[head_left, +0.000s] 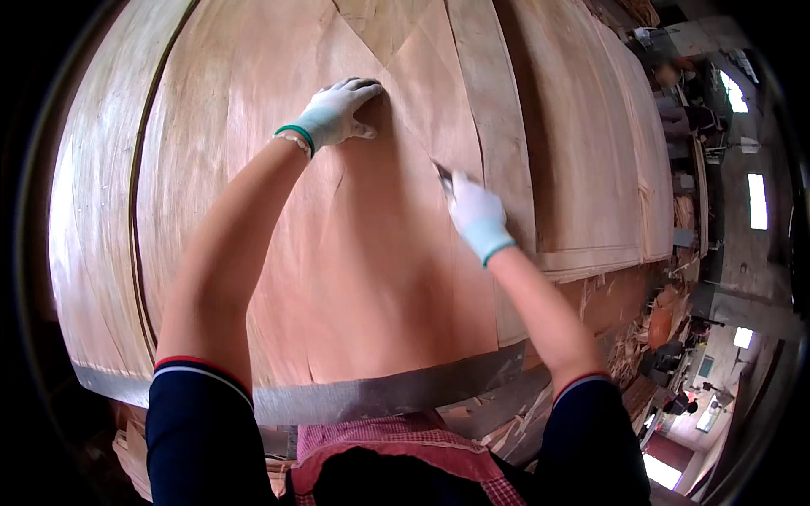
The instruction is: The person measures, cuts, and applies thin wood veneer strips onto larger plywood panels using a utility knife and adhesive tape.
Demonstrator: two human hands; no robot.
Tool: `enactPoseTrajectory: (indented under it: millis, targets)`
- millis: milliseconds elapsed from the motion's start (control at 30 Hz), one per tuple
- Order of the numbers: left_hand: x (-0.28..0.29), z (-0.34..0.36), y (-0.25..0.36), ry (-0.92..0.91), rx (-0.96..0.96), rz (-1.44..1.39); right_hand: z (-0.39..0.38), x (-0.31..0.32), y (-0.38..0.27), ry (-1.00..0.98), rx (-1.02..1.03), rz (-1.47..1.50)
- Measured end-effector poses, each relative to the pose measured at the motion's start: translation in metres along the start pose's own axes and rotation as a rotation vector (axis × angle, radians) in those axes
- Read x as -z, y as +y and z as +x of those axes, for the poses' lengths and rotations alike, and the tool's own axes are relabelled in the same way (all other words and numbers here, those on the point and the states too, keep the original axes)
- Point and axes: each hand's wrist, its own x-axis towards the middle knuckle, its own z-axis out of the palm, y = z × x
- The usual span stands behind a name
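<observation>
A broad, thin sheet of reddish wood veneer (371, 312) lies before me, with other veneer sheets overlapping it at the far side. My left hand (339, 111), in a white glove with a green cuff, rests on the sheet with its fingers spread. Further right and nearer to me, my right hand (477, 211), gloved the same way, is closed around a knife (443, 174). The knife's tip touches the veneer along a slanting edge line that runs up and left to a V-shaped overlap. Most of the handle is hidden inside the glove.
A grey metal strip (354, 400) borders the near edge of the work surface. More veneer sheets (582, 135) are stacked at the right, and a pale sheet (101, 211) lies at the left. Wood scraps (629, 354) litter the floor. A cluttered workshop extends along the right side.
</observation>
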Motion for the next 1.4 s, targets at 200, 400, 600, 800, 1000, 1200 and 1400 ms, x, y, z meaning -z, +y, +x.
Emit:
enactPoseTrajectory:
  millis: [200, 400, 600, 800, 1000, 1200, 1400]
  targets:
    - [-0.069, -0.007, 0.126, -0.053, -0.365, 0.095, -0.027, 0.003, 0.019, 0.009, -0.116, -0.004]
    - [-0.064, -0.010, 0.132, -0.140, -0.268, -0.063, -0.152, -0.034, 0.065, 0.088, -0.235, -0.031]
    - [-0.068, -0.013, 0.130, -0.111, -0.267, -0.026, -0.448, -0.066, 0.057, -0.153, -0.342, 0.365]
    - [-0.063, -0.027, 0.128, 0.073, -0.235, 0.110, -0.308, -0.027, 0.107, 0.226, -0.465, 0.781]
    - [-0.064, -0.014, 0.164, 0.083, 0.015, 0.242, 0.006, -0.003, 0.117, 0.447, -0.192, 0.644]
    - [-0.046, -0.036, 0.148, -0.085, 0.123, 0.263, 0.051, 0.094, 0.035, 0.022, -0.013, 0.701]
    - [-0.028, -0.053, 0.160, 0.052, 0.261, 0.207, 0.032, 0.192, -0.088, 0.029, 0.515, 0.985]
